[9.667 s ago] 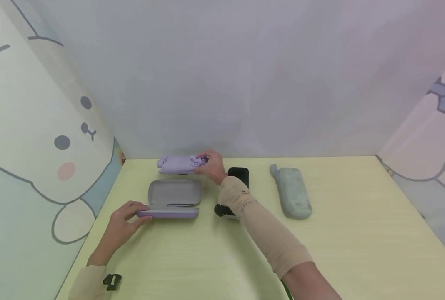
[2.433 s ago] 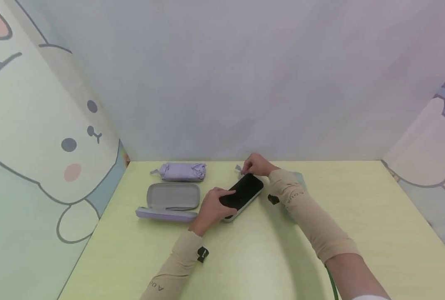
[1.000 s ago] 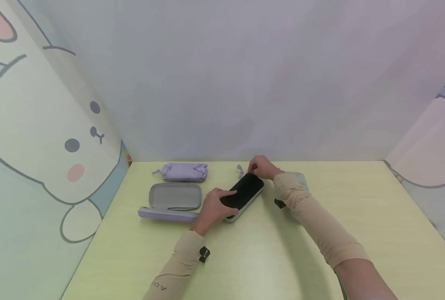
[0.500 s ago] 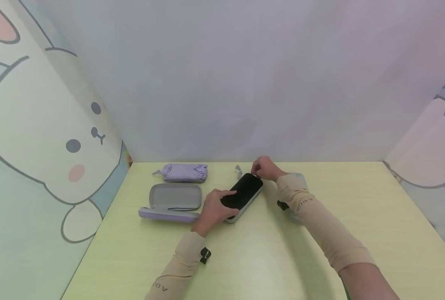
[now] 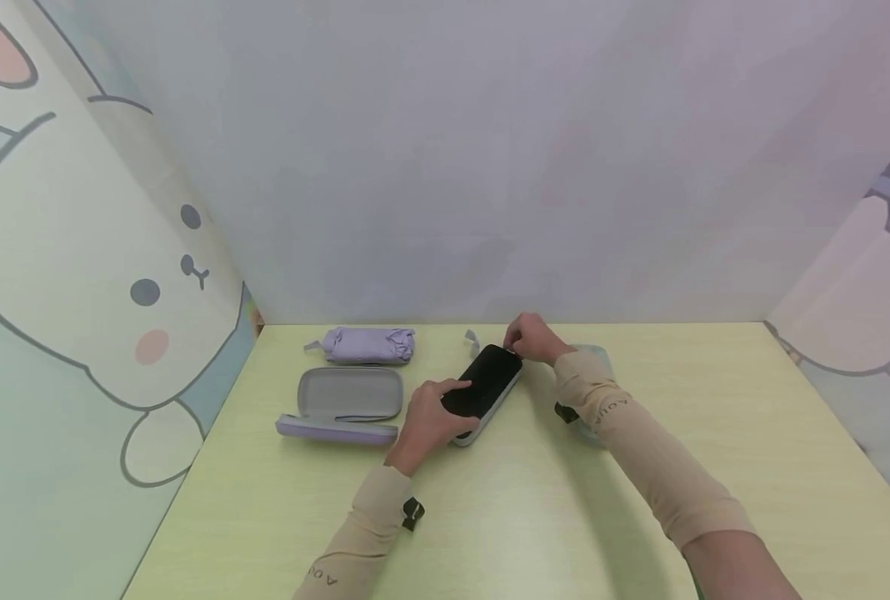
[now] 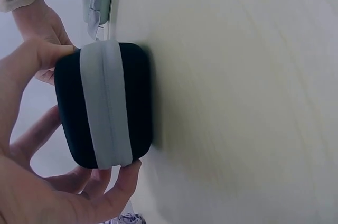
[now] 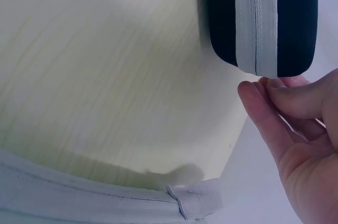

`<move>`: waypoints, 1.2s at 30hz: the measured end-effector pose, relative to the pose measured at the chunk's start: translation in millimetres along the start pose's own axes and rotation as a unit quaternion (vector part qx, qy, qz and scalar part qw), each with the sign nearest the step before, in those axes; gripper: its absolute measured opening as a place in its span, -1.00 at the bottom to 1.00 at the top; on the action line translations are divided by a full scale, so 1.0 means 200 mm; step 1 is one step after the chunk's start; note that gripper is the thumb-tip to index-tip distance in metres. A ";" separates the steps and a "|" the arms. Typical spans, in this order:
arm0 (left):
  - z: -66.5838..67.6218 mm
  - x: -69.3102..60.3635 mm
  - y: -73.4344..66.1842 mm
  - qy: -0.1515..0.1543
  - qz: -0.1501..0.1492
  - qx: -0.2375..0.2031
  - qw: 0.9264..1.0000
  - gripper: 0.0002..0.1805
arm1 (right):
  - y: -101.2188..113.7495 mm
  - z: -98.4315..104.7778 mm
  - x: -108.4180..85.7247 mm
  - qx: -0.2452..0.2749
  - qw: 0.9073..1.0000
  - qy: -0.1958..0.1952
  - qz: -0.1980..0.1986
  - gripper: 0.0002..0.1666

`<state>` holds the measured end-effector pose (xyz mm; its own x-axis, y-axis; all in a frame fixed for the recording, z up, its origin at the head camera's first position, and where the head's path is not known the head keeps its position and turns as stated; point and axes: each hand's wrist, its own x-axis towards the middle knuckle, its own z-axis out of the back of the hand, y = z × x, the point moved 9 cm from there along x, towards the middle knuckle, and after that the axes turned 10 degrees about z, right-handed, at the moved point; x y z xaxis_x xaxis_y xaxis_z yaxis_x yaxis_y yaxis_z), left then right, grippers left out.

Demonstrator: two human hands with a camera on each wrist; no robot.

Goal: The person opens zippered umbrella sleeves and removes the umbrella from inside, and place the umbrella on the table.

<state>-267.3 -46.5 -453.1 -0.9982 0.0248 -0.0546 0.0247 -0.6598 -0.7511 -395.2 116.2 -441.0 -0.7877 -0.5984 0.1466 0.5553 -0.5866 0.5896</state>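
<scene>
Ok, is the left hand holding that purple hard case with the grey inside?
No, the left hand grips the black rounded case with a pale grey zip band.

A black, round-cornered case (image 5: 488, 379) with a pale grey zip band (image 7: 257, 23) is laid closed on the bench (image 5: 490, 533), its length aimed from 7 to 1 o'clock; it is held towards 7 o'clock by the left grip (image 5: 428, 417) and pinched at 1 o'clock by the right grip (image 5: 533, 337)

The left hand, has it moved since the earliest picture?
Yes: the left hand moved right, away from the table's left edge, to the black case.
</scene>
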 end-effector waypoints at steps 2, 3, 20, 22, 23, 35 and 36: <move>0.00 0.00 0.00 -0.004 0.002 0.002 1.000 -0.41 | 0.00 0.00 0.00 -0.003 1.000 0.001 -0.010 -0.69; 0.00 0.00 0.00 -0.006 0.005 0.004 1.000 -0.41 | 0.00 0.00 0.00 -0.007 1.000 0.001 -0.012 -0.69; -0.01 -0.03 -0.01 -0.039 0.008 0.015 0.999 -0.42 | 0.03 0.01 -0.03 -0.032 0.999 -0.003 -0.024 -0.68; -0.01 -0.03 -0.02 -0.046 0.005 0.020 0.999 -0.41 | 0.02 0.01 -0.04 -0.027 0.999 -0.002 -0.035 -0.68; -0.01 -0.03 -0.02 -0.048 0.004 0.024 0.999 -0.41 | 0.02 0.01 -0.04 -0.025 0.999 -0.002 -0.039 -0.68; -0.01 -0.04 -0.03 -0.074 0.002 0.040 0.996 -0.43 | 0.01 0.01 -0.07 -0.026 0.998 -0.019 -0.054 -0.71; -0.01 -0.05 -0.03 -0.076 0.002 0.042 0.996 -0.43 | 0.01 0.02 -0.07 -0.025 0.998 -0.021 -0.054 -0.71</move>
<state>-258.3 -41.3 -449.6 -0.9949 -0.0887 0.0474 0.0312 -0.7201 -0.6931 -383.8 125.7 -439.7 -0.8541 -0.5065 0.1181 0.4778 -0.6743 0.5630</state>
